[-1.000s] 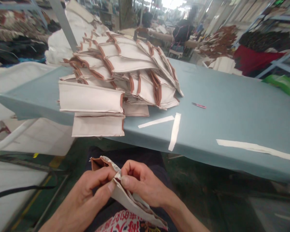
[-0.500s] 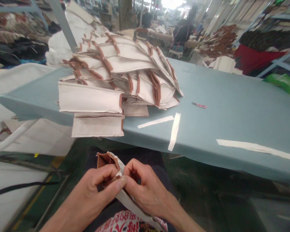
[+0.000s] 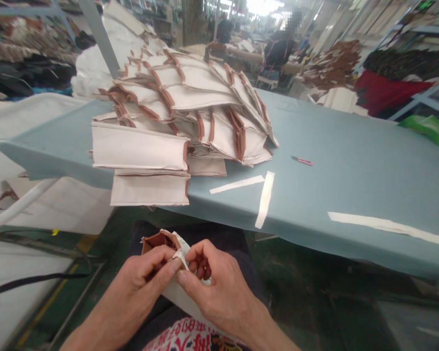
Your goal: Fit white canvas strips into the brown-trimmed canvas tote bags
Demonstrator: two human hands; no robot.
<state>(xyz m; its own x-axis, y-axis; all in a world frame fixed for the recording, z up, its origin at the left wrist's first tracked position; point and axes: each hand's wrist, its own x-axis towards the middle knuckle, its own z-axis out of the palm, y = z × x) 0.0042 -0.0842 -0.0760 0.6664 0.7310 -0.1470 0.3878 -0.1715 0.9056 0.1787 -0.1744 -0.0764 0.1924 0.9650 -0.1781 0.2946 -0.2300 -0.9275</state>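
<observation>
Over my lap is a cream fabric bag [image 3: 188, 300] with a brown inside, its open end facing away from me. My left hand [image 3: 149, 273] pinches the bag's rim, where a bit of white cloth sticks up between thumb and forefinger. Close beside it, my right hand [image 3: 217, 278] has curled fingers and its thumb against the same cream edge. The lower part of the bag is partly hidden behind my right hand and wrist.
A large heap of similar cream bags with brown sides [image 3: 197, 87] covers the left of the blue-green table [image 3: 336, 170]. Two bags overhang its near edge. Pink-handled thread snips [image 3: 302, 160] and white strips [image 3: 265, 200] lie to the right. A person [image 3: 276, 51] sits farther back.
My right thumb has drawn back slightly from the left fingertips, and more of the white cloth edge shows between the hands. The bag has turned a little. The heap is unchanged.
</observation>
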